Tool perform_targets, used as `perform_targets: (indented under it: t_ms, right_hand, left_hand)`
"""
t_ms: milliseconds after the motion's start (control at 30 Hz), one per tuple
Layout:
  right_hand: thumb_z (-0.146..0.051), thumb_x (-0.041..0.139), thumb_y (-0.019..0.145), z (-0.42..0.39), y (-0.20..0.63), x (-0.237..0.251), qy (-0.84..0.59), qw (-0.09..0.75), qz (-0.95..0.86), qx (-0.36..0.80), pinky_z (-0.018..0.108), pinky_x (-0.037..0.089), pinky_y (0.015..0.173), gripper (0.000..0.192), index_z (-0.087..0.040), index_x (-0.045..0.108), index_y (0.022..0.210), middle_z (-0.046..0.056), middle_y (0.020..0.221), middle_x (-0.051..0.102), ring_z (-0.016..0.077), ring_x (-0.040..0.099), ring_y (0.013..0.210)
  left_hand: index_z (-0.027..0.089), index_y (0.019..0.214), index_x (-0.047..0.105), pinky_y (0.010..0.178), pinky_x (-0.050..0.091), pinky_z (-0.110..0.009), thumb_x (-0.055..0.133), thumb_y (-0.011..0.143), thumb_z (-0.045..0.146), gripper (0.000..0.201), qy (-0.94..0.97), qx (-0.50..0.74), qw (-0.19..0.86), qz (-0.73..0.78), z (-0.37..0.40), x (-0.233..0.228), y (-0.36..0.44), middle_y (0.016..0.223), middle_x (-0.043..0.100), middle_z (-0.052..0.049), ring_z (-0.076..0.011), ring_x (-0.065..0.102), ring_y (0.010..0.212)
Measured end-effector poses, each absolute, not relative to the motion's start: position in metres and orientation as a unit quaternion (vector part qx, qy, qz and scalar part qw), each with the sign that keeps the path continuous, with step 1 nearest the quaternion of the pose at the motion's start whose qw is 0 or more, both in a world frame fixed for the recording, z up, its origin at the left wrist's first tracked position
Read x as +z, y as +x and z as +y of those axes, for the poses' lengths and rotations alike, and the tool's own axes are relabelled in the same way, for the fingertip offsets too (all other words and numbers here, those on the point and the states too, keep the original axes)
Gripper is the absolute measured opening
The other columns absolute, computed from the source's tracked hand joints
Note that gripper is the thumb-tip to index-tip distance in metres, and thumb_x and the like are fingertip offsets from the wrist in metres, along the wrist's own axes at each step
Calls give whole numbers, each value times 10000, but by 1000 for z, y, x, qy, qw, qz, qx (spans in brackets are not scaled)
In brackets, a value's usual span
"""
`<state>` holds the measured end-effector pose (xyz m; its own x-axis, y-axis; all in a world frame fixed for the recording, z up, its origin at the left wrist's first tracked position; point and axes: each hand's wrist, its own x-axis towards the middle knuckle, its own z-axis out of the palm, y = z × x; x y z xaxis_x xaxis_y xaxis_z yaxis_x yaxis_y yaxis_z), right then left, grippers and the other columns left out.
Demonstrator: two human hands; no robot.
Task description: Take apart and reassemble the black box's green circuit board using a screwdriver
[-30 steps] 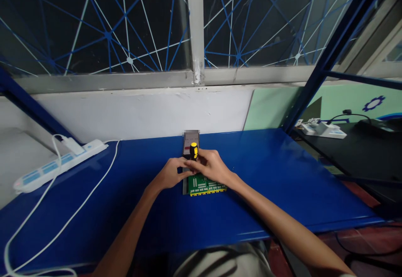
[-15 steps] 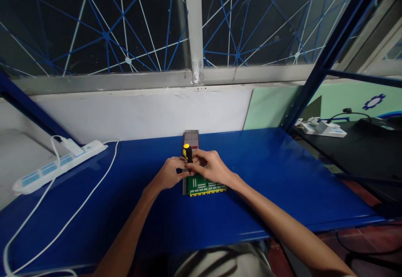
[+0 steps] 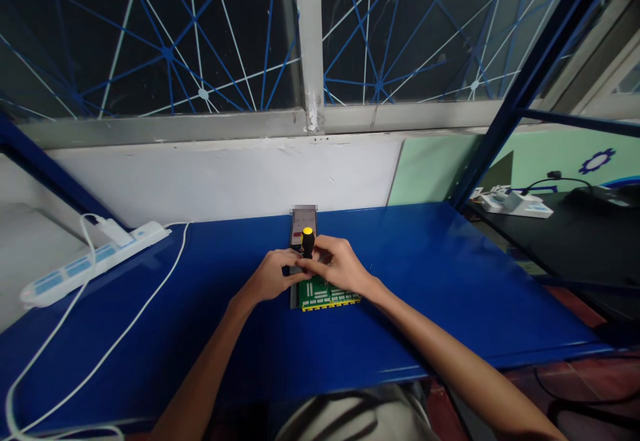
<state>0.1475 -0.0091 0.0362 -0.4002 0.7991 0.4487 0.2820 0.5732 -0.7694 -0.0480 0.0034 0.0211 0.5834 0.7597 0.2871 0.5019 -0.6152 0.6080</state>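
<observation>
Since half a second ago we see the screwdriver (image 3: pixel 307 241) has swung from leaning toward 11 o'clock back to nearly upright, its yellow cap now a little to the right of where it was, while both hands have kept their places. Our right hand (image 3: pixel 339 265) has its fingers curled closed around the black handle just below the cap, gripping it. Our left hand (image 3: pixel 271 277) sits at 9 o'clock of the tool, fingers bent and pinched in against the shaft's lower part and the left edge of the circuit board (image 3: pixel 325 294); how tightly it holds we cannot tell. The green board, yellow along its near edge, lies flat on the blue table (image 3: pixel 440 281) under both hands, near the middle. At 12 o'clock of the board, touching or just behind it, lies a small dark device (image 3: pixel 303 219). Far off at 9 o'clock a white power strip (image 3: pixel 87 261) lies with its cord trailing.
</observation>
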Motion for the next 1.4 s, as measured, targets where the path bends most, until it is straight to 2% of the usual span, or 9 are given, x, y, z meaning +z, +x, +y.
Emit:
perform_targets:
  t_ms: [133, 233, 367, 500, 667, 933, 1067, 1167, 1400]
  right_hand:
    - [-301, 644, 835, -11, 148, 36, -332, 410, -763, 372, 240, 476, 565, 152, -164, 628, 899, 18, 721, 674, 141, 625, 633]
    - [-283, 638, 830, -12, 147, 35, -329, 415, -760, 377, 240, 484, 570, 162, -165, 624, 940, 17, 721, 682, 144, 642, 642]
    - [-299, 654, 816, -11, 145, 34, -323, 431, -758, 368, 225, 460, 540, 147, -166, 612, 865, 6, 700, 659, 128, 615, 612]
    - [-303, 627, 833, -10, 145, 35, -328, 434, -759, 359, 219, 431, 506, 147, -172, 579, 786, -6, 653, 629, 115, 582, 564]
    - [-268, 593, 843, -11, 147, 34, -335, 418, -778, 328, 228, 421, 510, 97, -176, 575, 820, -9, 649, 617, 115, 557, 562]
    - [-343, 623, 839, -9, 144, 32, -349, 423, -773, 318, 225, 410, 512, 190, -165, 569, 796, -14, 631, 601, 108, 533, 556]
    - [-335, 587, 856, -10, 145, 32, -347, 420, -776, 318, 237, 435, 527, 163, -173, 568, 863, -7, 656, 619, 118, 556, 570]
    - [-347, 590, 854, -12, 145, 32, -340, 423, -775, 325, 248, 456, 550, 176, -182, 561, 906, -3, 688, 629, 126, 581, 593]
    - [-326, 555, 875, -12, 146, 34, -345, 421, -783, 303, 248, 426, 524, 143, -183, 561, 876, -12, 648, 603, 117, 547, 567]
  left_hand:
    - [215, 859, 756, 891, 499, -343, 638, 844, 321, 159, 856, 267, 258, 360, 3, 23, -49, 936, 746, -37, -216, 664, 965]
    - [212, 820, 757, 859, 506, -328, 644, 839, 330, 164, 853, 272, 255, 365, 2, 23, -49, 902, 747, -37, -213, 675, 918]
    - [199, 777, 749, 835, 510, -318, 678, 814, 331, 154, 847, 281, 253, 374, 2, 22, -47, 865, 745, -36, -214, 682, 884]
    - [199, 838, 746, 884, 498, -344, 669, 822, 308, 134, 854, 277, 240, 369, 3, 21, -49, 971, 735, -50, -226, 663, 977]
    - [195, 870, 737, 930, 476, -358, 598, 873, 280, 162, 873, 256, 237, 341, 4, 21, -50, 987, 728, -60, -213, 641, 1017]
    - [195, 816, 745, 925, 478, -348, 673, 820, 295, 124, 858, 279, 244, 355, 3, 22, -48, 908, 736, -42, -217, 656, 971]
    - [196, 837, 744, 918, 484, -342, 643, 843, 291, 139, 863, 274, 244, 348, 2, 23, -48, 973, 734, -48, -211, 656, 987]
    - [195, 806, 743, 891, 496, -339, 657, 829, 308, 144, 858, 288, 232, 356, 3, 21, -49, 945, 738, -50, -210, 668, 947]
    - [182, 832, 744, 893, 496, -335, 645, 834, 287, 145, 860, 280, 246, 347, 2, 22, -47, 969, 733, -60, -206, 662, 954]
